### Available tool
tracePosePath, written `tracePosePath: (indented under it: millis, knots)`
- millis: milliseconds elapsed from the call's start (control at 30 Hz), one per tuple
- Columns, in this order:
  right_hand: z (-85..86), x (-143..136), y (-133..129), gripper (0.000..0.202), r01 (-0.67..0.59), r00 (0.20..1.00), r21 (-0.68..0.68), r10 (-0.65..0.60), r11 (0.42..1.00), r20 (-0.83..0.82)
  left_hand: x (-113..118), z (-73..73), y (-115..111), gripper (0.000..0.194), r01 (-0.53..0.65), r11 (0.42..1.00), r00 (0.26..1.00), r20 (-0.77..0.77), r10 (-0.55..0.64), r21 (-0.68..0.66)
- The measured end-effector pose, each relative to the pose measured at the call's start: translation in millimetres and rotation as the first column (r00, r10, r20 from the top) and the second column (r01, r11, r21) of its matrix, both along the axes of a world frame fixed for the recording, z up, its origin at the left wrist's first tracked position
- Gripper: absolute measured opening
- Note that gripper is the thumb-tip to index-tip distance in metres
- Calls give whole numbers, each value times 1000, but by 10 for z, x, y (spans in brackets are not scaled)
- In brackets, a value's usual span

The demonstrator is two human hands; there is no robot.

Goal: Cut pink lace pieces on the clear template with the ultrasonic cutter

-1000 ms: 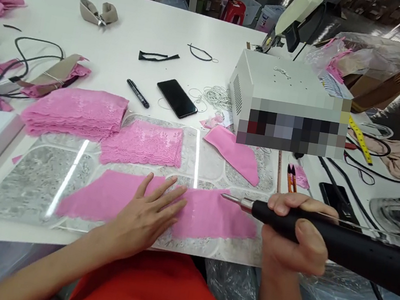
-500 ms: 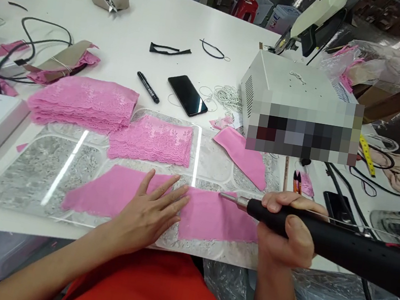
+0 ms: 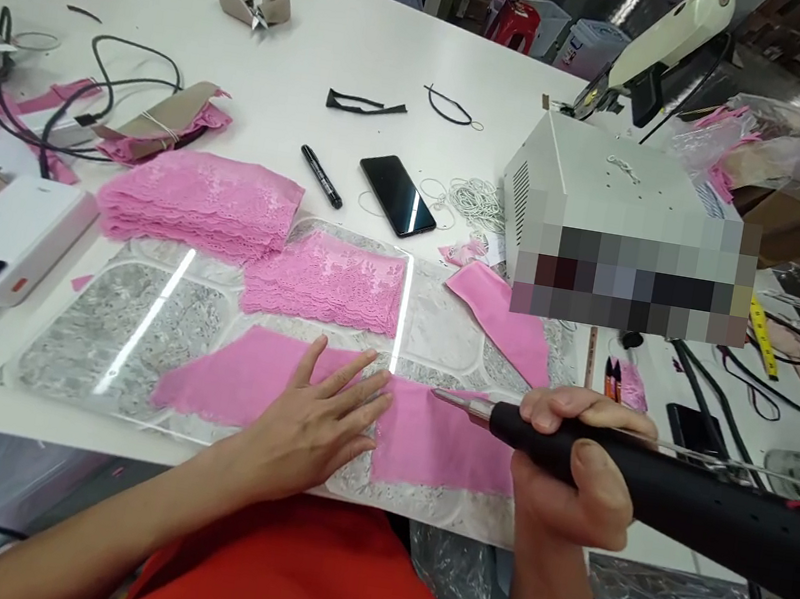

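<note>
My left hand [image 3: 321,414] lies flat with fingers spread, pressing on pink fabric pieces over a patterned mat [image 3: 128,337]. One pink piece [image 3: 227,379] extends left from under it. Another pink piece [image 3: 432,456] lies to the right, its edge near my fingertips. My right hand [image 3: 576,459] is wrapped around a thick black handheld tool [image 3: 702,504] with a pointed metal tip. That tip rests at or just above the upper edge of the right-hand piece; exact contact cannot be made out. Behind my hands sit stacked pink lace pieces [image 3: 199,202] and a smaller lace stack [image 3: 327,278].
A grey metal box [image 3: 610,171] stands at back right beside a loose pink piece [image 3: 503,321]. Farther back lie a phone [image 3: 396,196], a marker [image 3: 321,177] and white cord [image 3: 477,202]. A white power bank [image 3: 39,227] and black cables are at left.
The view has turned a little left, so the table's contents appear farther right. The tool's tip has moved slightly left along the fabric's upper edge. My left hand stays on the fabric.
</note>
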State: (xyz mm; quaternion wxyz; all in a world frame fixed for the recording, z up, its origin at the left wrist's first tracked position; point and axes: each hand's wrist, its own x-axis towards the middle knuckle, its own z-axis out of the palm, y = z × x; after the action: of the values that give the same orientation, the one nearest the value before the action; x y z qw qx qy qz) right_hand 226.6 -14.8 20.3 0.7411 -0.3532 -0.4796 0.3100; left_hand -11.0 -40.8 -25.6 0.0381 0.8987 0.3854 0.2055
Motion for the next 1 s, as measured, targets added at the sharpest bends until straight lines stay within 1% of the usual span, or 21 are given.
tracePosePath:
  millis: [167, 400, 500, 600, 733, 800, 867, 933, 1000]
  knots:
    - [-27, -72, 9, 13, -6, 1000, -32, 6, 999, -4, -20, 10, 11, 32, 23, 999, 999, -46, -22, 23]
    - [-41, -73, 25, 10, -7, 1000, -20, 7, 1000, 27, -2, -16, 22, 35, 2, 999, 1000, -21, -1, 50]
    - [-43, -68, 25, 9, -4, 1000, -28, 5, 1000, 30, -5, 2, 18, 37, -6, 998, 1000, -27, 8, 56]
    - [-24, -73, 8, 11, -14, 1000, -34, 14, 999, -5, -50, 53, -25, 36, 4, 999, 999, -40, -2, 52]
    - [24, -126, -49, 15, -35, 999, -43, 33, 998, -38, -151, 114, -161, 32, 26, 1000, 999, -35, -26, -6]
    - [36, -168, -82, 14, -67, 997, -69, 64, 995, -45, -192, 111, -235, 32, 58, 998, 998, -12, -59, -20]
    - [30, -210, -109, 14, -110, 993, -90, 105, 990, -58, -216, 86, -293, 32, 115, 993, 993, 17, -115, -18]
    - [12, -245, -122, 14, -151, 987, -83, 146, 985, -67, -223, 55, -329, 31, 165, 986, 986, 38, -164, -16]
    - [-8, -273, -123, 14, -176, 983, -65, 172, 982, -66, -220, 32, -345, 30, 187, 982, 982, 45, -185, -36]
